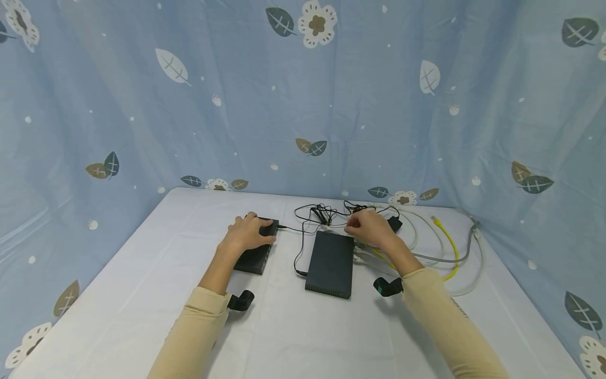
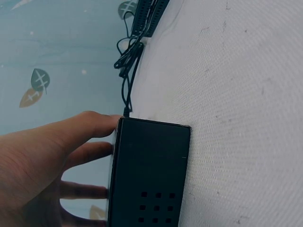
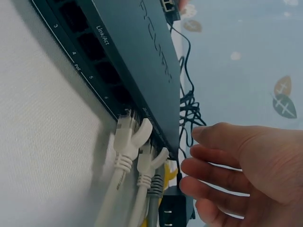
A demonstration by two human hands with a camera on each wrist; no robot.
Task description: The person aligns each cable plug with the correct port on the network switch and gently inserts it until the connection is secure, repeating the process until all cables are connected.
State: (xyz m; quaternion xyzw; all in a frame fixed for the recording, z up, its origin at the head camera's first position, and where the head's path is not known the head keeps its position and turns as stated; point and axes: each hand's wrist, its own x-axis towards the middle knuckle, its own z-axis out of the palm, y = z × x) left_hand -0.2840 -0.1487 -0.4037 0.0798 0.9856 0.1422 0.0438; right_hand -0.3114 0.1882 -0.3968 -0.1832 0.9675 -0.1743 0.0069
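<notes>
My left hand rests with spread fingers on a small black network box at the left. In the left wrist view, its fingertips touch one long face of the box, and the thumb tip lies near a thin black cord's plug. My right hand hovers past the far right corner of a larger black network switch. Its fingers are loosely bent with nothing visible between them. White Ethernet plugs sit in the end ports of the switch's numbered row.
Tangled black power cords lie behind the switch. A black power adapter is beside the right hand. Yellow, grey and white cables loop across the right side of the white table. A blue patterned curtain hangs behind.
</notes>
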